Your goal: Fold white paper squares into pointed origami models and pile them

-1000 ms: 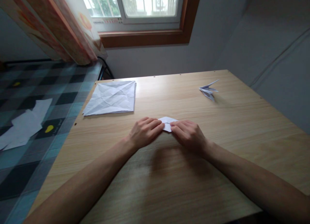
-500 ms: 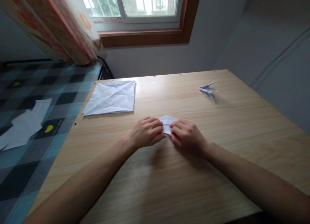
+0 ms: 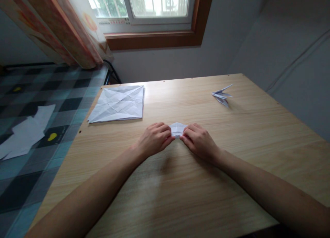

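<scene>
1. Small folded white paper piece [image 3: 177,129]: lies on the light wooden table [image 3: 232,169], near its middle, between both hands.
2. Left hand [image 3: 154,139]: fingers curled, pinching the paper's left edge.
3. Right hand [image 3: 200,142]: fingers curled, pinching its right edge.

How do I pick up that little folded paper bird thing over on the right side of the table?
Probably best to pinch the folded paper piece by its thicker middle body, coming from above. Its thin pointed flaps stick out toward the right and would likely bend if grabbed. It lies alone on the wooden table, with open room around it, away from both hands.
</scene>
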A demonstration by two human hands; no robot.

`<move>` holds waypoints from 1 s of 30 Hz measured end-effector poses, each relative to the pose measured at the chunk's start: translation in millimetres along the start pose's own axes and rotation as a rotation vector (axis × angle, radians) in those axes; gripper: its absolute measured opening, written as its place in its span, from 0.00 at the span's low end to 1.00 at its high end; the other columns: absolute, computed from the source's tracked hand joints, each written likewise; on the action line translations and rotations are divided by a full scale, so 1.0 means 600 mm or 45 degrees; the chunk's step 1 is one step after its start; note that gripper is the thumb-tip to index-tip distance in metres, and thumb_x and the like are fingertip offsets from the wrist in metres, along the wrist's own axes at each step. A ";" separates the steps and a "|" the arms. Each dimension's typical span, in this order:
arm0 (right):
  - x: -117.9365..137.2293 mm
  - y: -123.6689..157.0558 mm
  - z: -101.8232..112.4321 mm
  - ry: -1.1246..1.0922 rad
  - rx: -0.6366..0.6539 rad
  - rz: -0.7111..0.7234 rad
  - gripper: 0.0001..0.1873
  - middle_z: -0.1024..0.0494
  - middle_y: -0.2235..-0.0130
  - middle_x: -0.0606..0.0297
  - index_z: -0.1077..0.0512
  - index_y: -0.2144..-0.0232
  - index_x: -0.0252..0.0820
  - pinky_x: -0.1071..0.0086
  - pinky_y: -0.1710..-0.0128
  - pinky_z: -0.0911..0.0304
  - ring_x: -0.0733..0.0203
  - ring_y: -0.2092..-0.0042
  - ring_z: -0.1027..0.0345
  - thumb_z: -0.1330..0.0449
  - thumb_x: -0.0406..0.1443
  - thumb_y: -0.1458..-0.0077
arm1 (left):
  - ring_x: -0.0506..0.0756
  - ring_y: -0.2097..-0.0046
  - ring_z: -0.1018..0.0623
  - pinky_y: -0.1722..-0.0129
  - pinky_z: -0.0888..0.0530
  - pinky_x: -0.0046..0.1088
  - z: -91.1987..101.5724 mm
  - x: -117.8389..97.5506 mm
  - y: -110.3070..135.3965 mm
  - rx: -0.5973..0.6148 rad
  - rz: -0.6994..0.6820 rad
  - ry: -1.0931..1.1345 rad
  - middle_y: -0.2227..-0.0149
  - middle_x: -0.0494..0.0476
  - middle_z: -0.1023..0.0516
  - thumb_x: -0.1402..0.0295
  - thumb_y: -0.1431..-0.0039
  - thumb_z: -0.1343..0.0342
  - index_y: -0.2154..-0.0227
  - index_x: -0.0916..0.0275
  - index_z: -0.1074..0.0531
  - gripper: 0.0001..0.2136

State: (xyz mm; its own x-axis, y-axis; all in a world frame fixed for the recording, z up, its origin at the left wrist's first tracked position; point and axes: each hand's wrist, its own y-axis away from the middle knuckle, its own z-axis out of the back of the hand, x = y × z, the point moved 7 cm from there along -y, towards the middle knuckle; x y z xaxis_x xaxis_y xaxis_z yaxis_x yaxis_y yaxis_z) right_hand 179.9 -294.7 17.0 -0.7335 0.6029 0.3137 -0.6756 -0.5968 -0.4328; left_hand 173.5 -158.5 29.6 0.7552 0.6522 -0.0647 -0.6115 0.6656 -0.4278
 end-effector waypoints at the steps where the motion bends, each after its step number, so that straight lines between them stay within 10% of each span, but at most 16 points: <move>1: -0.002 0.000 0.000 0.002 0.002 -0.014 0.09 0.24 0.66 0.57 0.30 0.71 0.40 0.61 0.58 0.36 0.52 0.60 0.33 0.43 0.34 0.37 | 0.53 0.63 0.25 0.61 0.29 0.29 0.000 0.000 0.000 0.000 0.009 0.005 0.65 0.55 0.21 0.62 0.32 0.49 0.74 0.63 0.27 0.15; 30: -0.013 -0.006 -0.002 0.090 0.063 -0.198 0.06 0.27 0.65 0.57 0.30 0.70 0.39 0.61 0.58 0.37 0.51 0.60 0.36 0.39 0.33 0.40 | 0.56 0.59 0.29 0.55 0.30 0.35 -0.013 0.011 -0.008 0.153 0.205 0.117 0.61 0.58 0.24 0.66 0.35 0.47 0.66 0.63 0.26 0.08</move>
State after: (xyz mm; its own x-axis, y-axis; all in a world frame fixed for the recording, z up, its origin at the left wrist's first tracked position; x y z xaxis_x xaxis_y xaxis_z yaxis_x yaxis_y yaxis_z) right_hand 188.4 -296.5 15.1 -0.6141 0.7246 0.3129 -0.7847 -0.5178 -0.3409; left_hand 183.3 -160.1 24.2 0.6604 0.7216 -0.2076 -0.7456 0.5975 -0.2951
